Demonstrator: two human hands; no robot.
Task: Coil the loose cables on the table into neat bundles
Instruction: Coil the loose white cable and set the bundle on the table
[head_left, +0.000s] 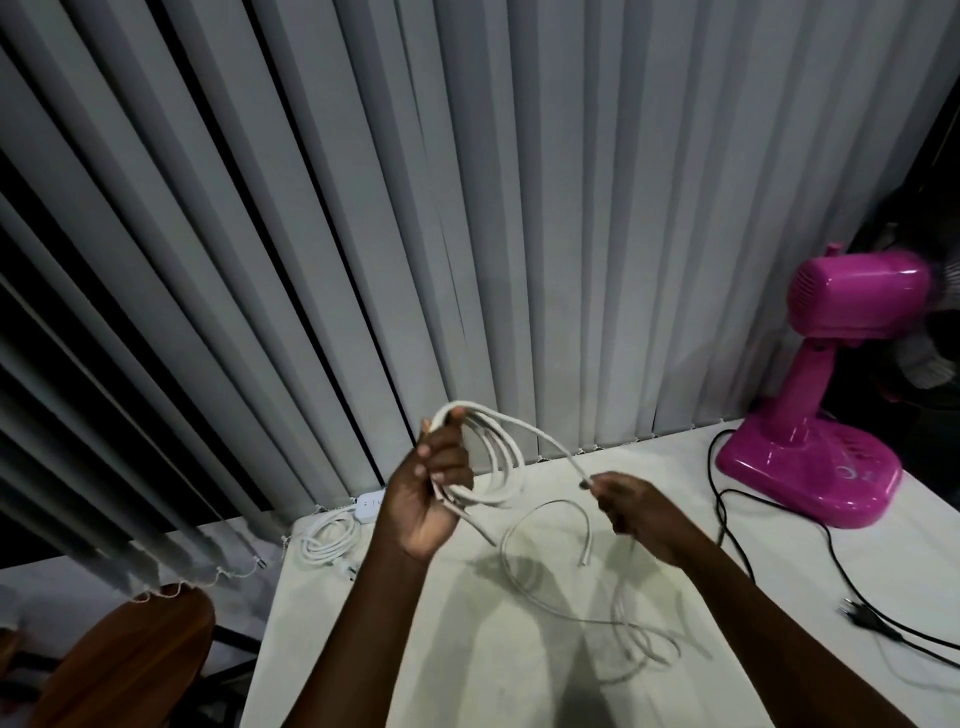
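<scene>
- Two hands are raised above the table (519, 675) at the centre of the frame, with a white cable (498, 452) strung between them.
- The left hand (431, 493) has its fingers curled round several stacked loops of this cable, with the thumb pressed on the top of the coil; the loops hang to the right of the palm, and a short free end sticks out down and to the right below the hand.
- From the top of the coil one strand arcs to the right and down to the right hand (636, 512), whose fingertips pinch the strand near its dark tip.
- A second loose cable (530, 577), thin and pale, lies on the table below the hands, curving from a free end in the middle of the frame down to untidy loops at lower right.
- At middle left, near the table's far edge, lies a coiled white cord (327, 540), just beside a white power strip (370, 506).
- A pink fan (831, 395) stands on the table at the right side of the frame; its black cord (779, 577) trails down the table to a plug (856, 613) at lower right.
- Grey vertical blinds (415, 208) fill the upper frame, and a wooden chair back (130, 660) shows at lower left.
</scene>
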